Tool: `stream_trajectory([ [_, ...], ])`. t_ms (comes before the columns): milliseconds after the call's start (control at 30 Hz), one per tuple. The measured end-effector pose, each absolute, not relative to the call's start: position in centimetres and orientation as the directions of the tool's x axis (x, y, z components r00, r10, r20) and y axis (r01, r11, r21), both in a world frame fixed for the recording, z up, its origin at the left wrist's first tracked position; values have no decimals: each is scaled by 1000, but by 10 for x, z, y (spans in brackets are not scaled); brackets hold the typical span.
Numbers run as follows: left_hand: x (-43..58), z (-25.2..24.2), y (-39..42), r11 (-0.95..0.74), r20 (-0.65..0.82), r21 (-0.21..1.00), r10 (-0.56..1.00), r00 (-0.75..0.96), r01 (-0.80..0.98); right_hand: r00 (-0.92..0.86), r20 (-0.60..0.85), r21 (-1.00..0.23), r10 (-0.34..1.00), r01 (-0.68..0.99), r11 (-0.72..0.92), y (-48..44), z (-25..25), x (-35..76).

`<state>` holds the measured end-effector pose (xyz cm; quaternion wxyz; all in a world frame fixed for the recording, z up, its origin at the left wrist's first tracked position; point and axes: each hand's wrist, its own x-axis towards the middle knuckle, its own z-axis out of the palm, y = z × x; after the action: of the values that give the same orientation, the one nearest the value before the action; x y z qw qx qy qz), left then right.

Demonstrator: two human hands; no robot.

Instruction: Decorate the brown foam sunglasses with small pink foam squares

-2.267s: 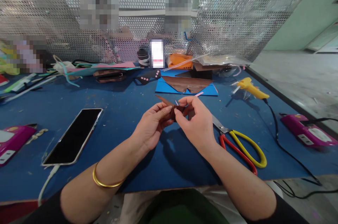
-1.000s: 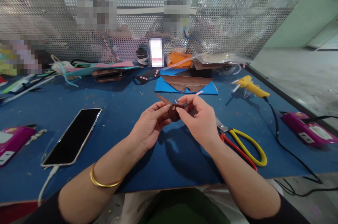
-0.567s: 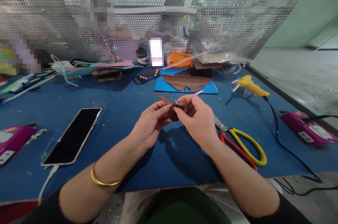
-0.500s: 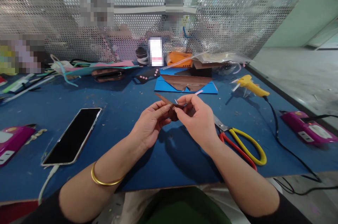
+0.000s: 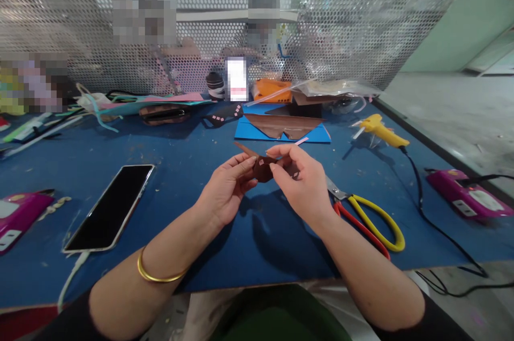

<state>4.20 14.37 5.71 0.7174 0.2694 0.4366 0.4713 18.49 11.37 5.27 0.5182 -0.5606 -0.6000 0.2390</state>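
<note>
- Left hand point(image 5: 225, 183) pinches the brown piece point(image 5: 263, 172), held between both hands.
- Right hand point(image 5: 303, 183), loosely curled, touches it; grip unclear.
- Brown piece: at least one pink square point(image 5: 262, 162) on.
- Beyond it: black cutout point(image 5: 229, 112) bears several, brown cutout point(image 5: 265, 125) visibly none.

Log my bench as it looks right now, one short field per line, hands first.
Left hand: pinching a small brown piece
Right hand: thumb and fingers at that piece's right side; exact grip partly hidden
Detail on piece: one small pink square
Scissors: red and yellow handles, lying right of the right hand, blades partly hidden
Glue gun: yellow, farther right, black cord attached
Dark-screened phone: at left, white cable attached
Beyond hands: blue sheet with a larger brown piece on it
</note>
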Motion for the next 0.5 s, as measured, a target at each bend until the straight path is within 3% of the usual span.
stream_trajectory([
  [100,42,59,143,396,-358,798,918,171,-454,171,469,-806,866,484,340,114,53,187],
  [267,43,61,140,339,-299,820,941,159,-461,71,685,-575,725,664,478,110,54,186],
  [500,44,62,133,171,-160,857,985,64,-486,124,661,-615,740,654,440,107,58,176],
])
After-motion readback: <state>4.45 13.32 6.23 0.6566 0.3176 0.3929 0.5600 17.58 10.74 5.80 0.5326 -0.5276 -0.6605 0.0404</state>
